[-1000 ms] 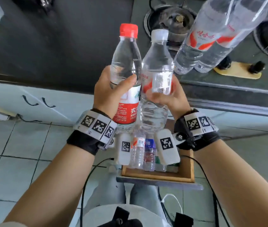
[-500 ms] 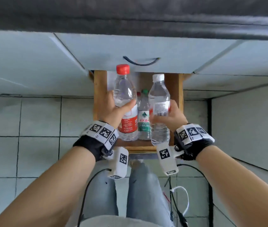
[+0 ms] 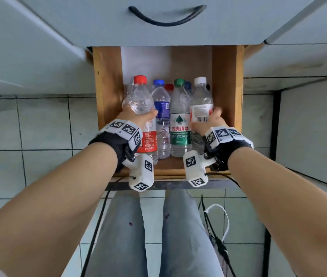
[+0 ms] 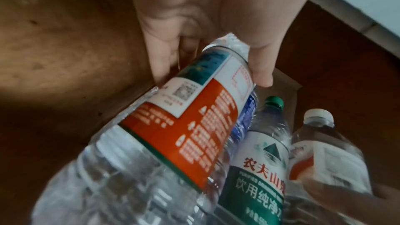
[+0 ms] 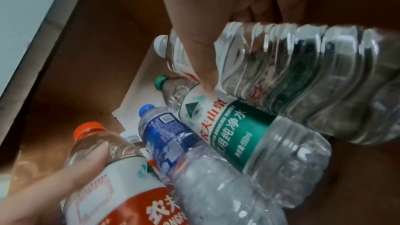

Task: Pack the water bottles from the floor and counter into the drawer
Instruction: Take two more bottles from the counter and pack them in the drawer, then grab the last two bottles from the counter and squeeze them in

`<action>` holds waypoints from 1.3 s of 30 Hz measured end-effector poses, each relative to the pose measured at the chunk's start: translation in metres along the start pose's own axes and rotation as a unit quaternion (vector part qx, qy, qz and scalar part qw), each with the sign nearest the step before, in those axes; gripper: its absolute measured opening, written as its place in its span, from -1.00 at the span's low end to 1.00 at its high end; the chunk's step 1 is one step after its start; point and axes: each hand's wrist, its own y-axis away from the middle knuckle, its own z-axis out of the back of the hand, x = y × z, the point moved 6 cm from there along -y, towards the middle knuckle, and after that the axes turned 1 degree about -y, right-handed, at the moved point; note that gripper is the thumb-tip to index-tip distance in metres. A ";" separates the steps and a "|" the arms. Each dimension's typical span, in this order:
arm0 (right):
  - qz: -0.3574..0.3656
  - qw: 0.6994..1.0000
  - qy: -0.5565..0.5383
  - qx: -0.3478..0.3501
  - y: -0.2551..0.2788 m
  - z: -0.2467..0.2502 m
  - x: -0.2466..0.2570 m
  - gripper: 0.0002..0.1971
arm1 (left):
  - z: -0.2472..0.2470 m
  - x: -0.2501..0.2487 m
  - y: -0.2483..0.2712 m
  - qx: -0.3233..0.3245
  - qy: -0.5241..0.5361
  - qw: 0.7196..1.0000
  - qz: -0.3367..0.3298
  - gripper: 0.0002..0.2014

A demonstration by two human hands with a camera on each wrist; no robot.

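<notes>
The open wooden drawer (image 3: 106, 86) sits under a pale cabinet front with a dark curved handle (image 3: 166, 17), and both hands reach into it, each holding a bottle upright.

The left hand (image 3: 136, 116) has its grip wrapped round the red-capped bottle (image 3: 141, 100), thumb across the near face and fingers behind, just above the red label. The bottle stands at the 9 o'clock side of the drawer, close to the left wall; the left wrist view shows thumb and fingers (image 4: 160, 61) closed on the bottle's upper label (image 4: 190, 126).

The right hand (image 3: 208, 121) has its grip closed on the white-capped bottle (image 3: 201, 100), held at label height, at the 3 o'clock side near the right wall. In the right wrist view the thumb (image 5: 201, 54) lies across the ribbed clear body (image 5: 303, 74).

Between the two held bottles stand a blue-capped bottle (image 3: 161, 104) with a blue label and a green-capped bottle (image 3: 179, 120) with a green and white label, side by side and touching their neighbours. Behind them, toward 12 o'clock, a second red cap (image 3: 169, 86) and a second blue cap (image 3: 188, 84) show.

Whether the held bottles' bases rest on the drawer floor cannot be told. Tiled floor (image 3: 38, 126) lies to either side, and the person's knees in grey trousers (image 3: 180, 236) are at 6 o'clock.
</notes>
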 end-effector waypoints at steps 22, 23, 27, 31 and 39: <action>0.180 0.974 -0.129 0.034 0.112 0.069 0.084 -0.65 | 0.041 -0.099 0.115 0.071 0.130 0.979 -0.140 -0.89; 0.205 0.968 -0.142 0.027 0.127 0.084 0.094 -0.69 | 0.048 -0.113 0.132 0.096 0.137 0.974 -0.155 -0.88; 0.252 0.950 -0.179 0.042 0.181 0.139 0.123 -0.82 | 0.086 -0.167 0.200 0.149 0.168 0.950 -0.219 -0.87; 0.291 0.924 -0.248 -0.022 0.228 0.204 0.146 -0.81 | 0.140 -0.220 0.250 0.085 0.228 0.928 -0.281 -0.95; 0.421 0.820 -0.344 -0.179 0.276 0.286 0.220 -0.20 | 0.231 -0.278 0.286 -0.121 0.357 0.837 -0.398 0.05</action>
